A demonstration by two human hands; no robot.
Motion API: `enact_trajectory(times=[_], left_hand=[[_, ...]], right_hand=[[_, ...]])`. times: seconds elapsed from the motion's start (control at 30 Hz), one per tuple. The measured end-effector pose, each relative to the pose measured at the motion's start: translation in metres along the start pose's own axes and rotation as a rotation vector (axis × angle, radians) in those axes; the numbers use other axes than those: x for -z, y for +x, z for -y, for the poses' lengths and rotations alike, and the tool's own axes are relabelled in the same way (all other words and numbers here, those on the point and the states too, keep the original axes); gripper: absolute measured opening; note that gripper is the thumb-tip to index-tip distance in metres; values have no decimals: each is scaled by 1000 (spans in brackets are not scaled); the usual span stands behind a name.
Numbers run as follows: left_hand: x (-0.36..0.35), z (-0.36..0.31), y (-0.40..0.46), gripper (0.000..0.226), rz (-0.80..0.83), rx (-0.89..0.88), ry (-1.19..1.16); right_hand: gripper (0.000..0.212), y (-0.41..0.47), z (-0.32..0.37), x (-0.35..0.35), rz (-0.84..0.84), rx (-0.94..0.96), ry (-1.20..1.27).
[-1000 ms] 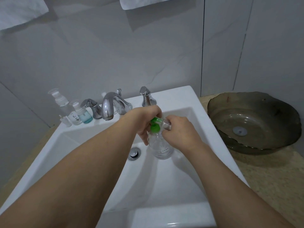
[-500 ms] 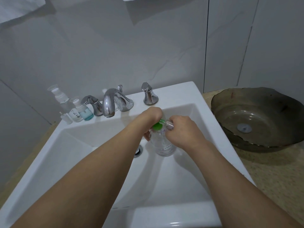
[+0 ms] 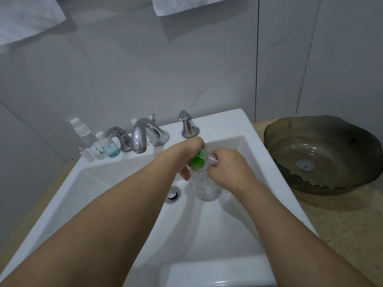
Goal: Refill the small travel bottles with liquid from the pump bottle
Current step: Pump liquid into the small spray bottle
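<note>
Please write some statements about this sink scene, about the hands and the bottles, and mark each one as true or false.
1. The pump bottle with the green pump head stands in the white sink. True.
2. The left hand is on the faucet. False: it is at the green pump head, away from the faucet.
3. The right hand holds a small clear bottle at the pump's nozzle. True.
4. The bottle with blue liquid stands right of the faucet. False: it stands left of it, on the sink's ledge beside other small bottles.
5. The dark glass bowl lies inside the sink. False: it sits on the counter to the right.
</note>
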State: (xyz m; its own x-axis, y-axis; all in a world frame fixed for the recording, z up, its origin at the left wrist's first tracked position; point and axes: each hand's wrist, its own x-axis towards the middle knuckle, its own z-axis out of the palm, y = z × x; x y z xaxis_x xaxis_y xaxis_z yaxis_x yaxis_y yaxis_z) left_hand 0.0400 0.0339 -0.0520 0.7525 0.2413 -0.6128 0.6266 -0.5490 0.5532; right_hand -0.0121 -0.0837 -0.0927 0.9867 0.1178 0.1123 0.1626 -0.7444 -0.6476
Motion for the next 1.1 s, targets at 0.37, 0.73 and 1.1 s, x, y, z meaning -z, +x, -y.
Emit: enact_trajectory(times=[0.37,0.73,1.1], left_hand=[[10,-7,5,56,165,50,50],[-12,-1,2,37,-75,-3,72],[-8,3,6,33,-55,4,44]], right_hand=[[15,-3,3,5,-11,52,52],[11,0,-2,-2,39,-27,-15],[5,0,-1,-2,28,-17,9]])
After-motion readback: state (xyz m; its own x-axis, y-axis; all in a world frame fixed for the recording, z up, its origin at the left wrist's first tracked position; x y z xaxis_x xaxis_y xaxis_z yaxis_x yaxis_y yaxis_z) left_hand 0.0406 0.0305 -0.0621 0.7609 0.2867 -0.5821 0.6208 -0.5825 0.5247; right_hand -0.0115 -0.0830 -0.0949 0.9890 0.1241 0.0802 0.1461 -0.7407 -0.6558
